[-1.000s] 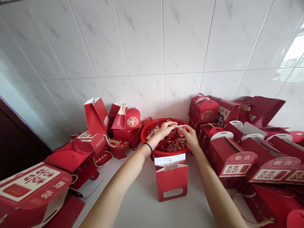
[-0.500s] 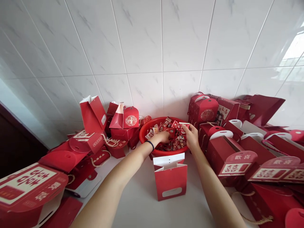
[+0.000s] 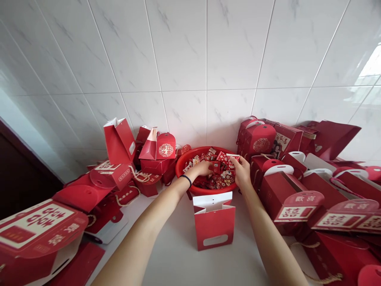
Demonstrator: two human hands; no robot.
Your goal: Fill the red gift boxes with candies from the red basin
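In the middle, a red plastic basin holds many small red wrapped packets. My left hand, with a dark band at its wrist, reaches into the basin from the left. Its fingers are closed at the edge of a small red packet; their tips are partly hidden. Over the right rim, my right hand pinches a small red-and-white packet between thumb and fingers. In front of the basin, between my forearms, a red paper gift box stands upright with its white-lined top open.
Red gift boxes with rope handles are piled on the left. More red boxes crowd the right side, some with lids up. A white tiled wall rises behind the basin. Everything stands on a pale table.
The view has shifted slightly, moving the scene a little to the right. My left hand has lifted slightly among the packets. My right hand keeps its packet near the same spot.
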